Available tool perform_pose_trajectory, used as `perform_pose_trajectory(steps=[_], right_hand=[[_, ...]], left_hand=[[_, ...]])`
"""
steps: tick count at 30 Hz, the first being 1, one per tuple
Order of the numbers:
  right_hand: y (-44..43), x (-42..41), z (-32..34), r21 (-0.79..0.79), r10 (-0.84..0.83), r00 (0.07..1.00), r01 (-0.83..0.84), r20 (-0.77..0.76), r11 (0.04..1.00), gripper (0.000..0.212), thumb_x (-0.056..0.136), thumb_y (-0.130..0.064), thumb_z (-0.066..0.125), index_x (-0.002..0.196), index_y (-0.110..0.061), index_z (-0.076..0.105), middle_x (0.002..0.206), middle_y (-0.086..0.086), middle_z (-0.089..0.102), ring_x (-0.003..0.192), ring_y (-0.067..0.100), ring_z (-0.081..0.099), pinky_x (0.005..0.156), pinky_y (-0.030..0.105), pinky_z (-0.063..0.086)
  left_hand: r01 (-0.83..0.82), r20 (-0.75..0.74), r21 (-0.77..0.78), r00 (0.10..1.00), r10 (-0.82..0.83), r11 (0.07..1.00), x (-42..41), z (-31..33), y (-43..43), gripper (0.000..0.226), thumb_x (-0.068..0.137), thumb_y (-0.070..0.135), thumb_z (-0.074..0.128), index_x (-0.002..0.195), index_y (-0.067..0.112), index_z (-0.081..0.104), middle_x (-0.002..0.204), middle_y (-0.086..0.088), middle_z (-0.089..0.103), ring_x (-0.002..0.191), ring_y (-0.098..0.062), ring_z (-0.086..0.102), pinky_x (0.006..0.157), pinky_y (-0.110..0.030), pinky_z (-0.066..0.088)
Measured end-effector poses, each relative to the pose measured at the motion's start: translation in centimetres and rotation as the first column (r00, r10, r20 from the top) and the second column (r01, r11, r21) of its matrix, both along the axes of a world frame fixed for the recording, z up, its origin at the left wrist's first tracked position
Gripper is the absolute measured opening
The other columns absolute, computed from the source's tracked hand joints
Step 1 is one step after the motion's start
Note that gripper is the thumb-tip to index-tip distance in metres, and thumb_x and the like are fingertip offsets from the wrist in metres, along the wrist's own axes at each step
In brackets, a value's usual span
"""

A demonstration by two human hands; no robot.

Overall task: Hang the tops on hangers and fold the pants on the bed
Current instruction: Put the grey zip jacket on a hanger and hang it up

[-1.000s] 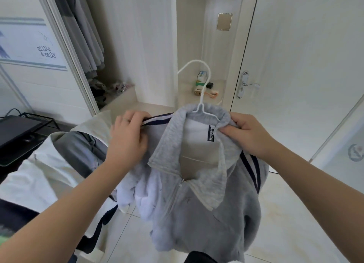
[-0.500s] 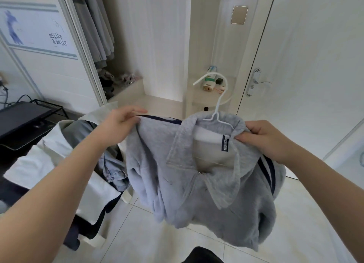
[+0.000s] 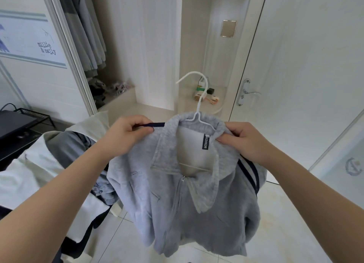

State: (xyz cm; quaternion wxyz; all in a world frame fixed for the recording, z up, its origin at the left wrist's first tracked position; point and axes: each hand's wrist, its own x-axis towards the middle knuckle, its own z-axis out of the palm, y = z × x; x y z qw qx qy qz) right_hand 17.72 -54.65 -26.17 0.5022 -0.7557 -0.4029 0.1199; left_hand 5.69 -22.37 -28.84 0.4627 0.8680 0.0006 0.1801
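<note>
A grey zip-up top (image 3: 189, 209) with dark blue shoulder stripes hangs in front of me on a white hanger (image 3: 199, 97), whose hook sticks up above the collar. My left hand (image 3: 126, 134) pinches the top's left shoulder at the stripe. My right hand (image 3: 242, 140) grips the collar and right shoulder. The hanger's arms are mostly hidden inside the top. On the bed (image 3: 29, 172) at the left lie more clothes, among them a grey-blue garment (image 3: 65, 150).
An open wardrobe (image 3: 88, 38) with hanging grey clothes stands at the back left. A corner shelf (image 3: 214, 105) with small items sits behind the hanger. A white door (image 3: 295, 65) with a handle is at the right. Tiled floor lies below.
My left hand has closed back in on the left shoulder stripe and pulled it up beside the collar. The top hangs more evenly on the hanger, and my view has shifted slightly.
</note>
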Motion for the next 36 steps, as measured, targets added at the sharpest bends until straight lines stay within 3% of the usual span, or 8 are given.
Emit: perform_pose_trajectory(steps=[4,8,14,18,24,28,32,36], right_hand=[[-0.9,2.2,2.2,-0.203,0.002,0.997,0.014,0.077,0.979,0.023,0.101,-0.029,0.06,0.102,-0.048,0.073,0.099,-0.008,0.075,0.095,0.014,0.071,0.084,0.034,0.055],[-1.0,3.5,3.4,-0.302,0.044,0.996,-0.065,-0.073,0.951,0.025,0.098,-0.022,0.062,0.089,-0.04,0.076,0.088,-0.012,0.074,0.082,0.003,0.067,0.077,0.023,0.048],[4.8,4.4,4.0,-0.06,0.213,0.874,-0.265,-0.437,0.962,0.029,0.09,-0.011,0.064,0.117,-0.001,0.062,0.105,0.014,0.068,0.09,0.022,0.066,0.07,0.027,0.057],[10.2,5.0,3.6,0.152,0.26,0.804,-0.212,-0.534,0.965,0.025,0.09,-0.008,0.063,0.114,-0.007,0.066,0.108,0.015,0.068,0.09,0.024,0.069,0.074,0.029,0.06],[20.5,6.9,5.1,0.204,0.171,0.852,-0.077,-0.494,0.976,0.04,0.089,-0.011,0.065,0.126,0.002,0.059,0.116,0.021,0.065,0.103,0.034,0.062,0.082,0.038,0.057],[28.1,8.7,7.7,0.215,0.058,0.905,0.037,-0.422,0.976,0.038,0.088,-0.013,0.063,0.122,0.005,0.058,0.111,0.022,0.062,0.099,0.034,0.058,0.076,0.035,0.053],[34.8,10.4,10.8,0.301,0.02,0.93,0.099,-0.367,0.949,0.032,0.086,-0.012,0.063,0.115,0.001,0.062,0.105,0.023,0.062,0.091,0.033,0.06,0.074,0.039,0.048],[40.8,12.6,15.2,0.385,0.019,0.95,0.108,-0.313,0.916,0.014,0.097,0.0,0.053,0.103,-0.004,0.064,0.093,0.012,0.071,0.076,0.019,0.071,0.068,0.027,0.06]], left_hand=[[-0.206,0.16,0.005,0.966,0.203,0.978,1.3,1.0,1.5,0.033,0.097,0.016,0.068,0.081,0.045,0.071,0.07,0.009,0.059,0.065,-0.006,0.05,0.061,-0.016,0.038],[-0.265,0.204,0.026,0.945,0.254,0.964,3.9,2.5,3.7,0.031,0.098,0.015,0.065,0.081,0.041,0.067,0.074,0.02,0.063,0.066,0.002,0.053,0.062,-0.01,0.039],[-0.266,0.261,0.08,0.936,0.237,0.961,10.9,3.7,7.6,0.014,0.098,0.009,0.06,0.097,0.016,0.073,0.086,0.024,0.066,0.082,0.01,0.058,0.083,-0.016,0.047],[-0.234,0.206,0.008,0.952,0.227,0.972,14.8,5.6,11.1,0.035,0.096,0.009,0.059,0.085,0.04,0.069,0.082,0.033,0.067,0.08,0.017,0.06,0.07,0.001,0.039],[-0.17,0.226,-0.073,0.957,0.182,0.983,15.7,8.5,16.9,0.014,0.099,0.02,0.063,0.109,0.022,0.072,0.104,0.019,0.068,0.109,-0.009,0.061,0.098,-0.032,0.049],[-0.091,0.276,-0.061,0.955,0.104,0.994,14.9,10.4,21.1,0.016,0.099,0.026,0.064,0.114,0.026,0.07,0.103,0.032,0.062,0.096,-0.001,0.058,0.084,-0.026,0.047],[-0.049,0.299,0.035,0.953,0.036,0.998,15.1,12.3,25.1,0.022,0.096,0.033,0.066,0.118,0.031,0.066,0.119,0.02,0.06,0.114,0.005,0.052,0.09,-0.004,0.037],[-0.012,0.272,0.022,0.962,0.005,1.0,16.4,14.9,28.7,0.029,0.089,0.039,0.073,0.115,0.032,0.063,0.117,0.018,0.058,0.11,0.006,0.053,0.088,-0.011,0.041]])
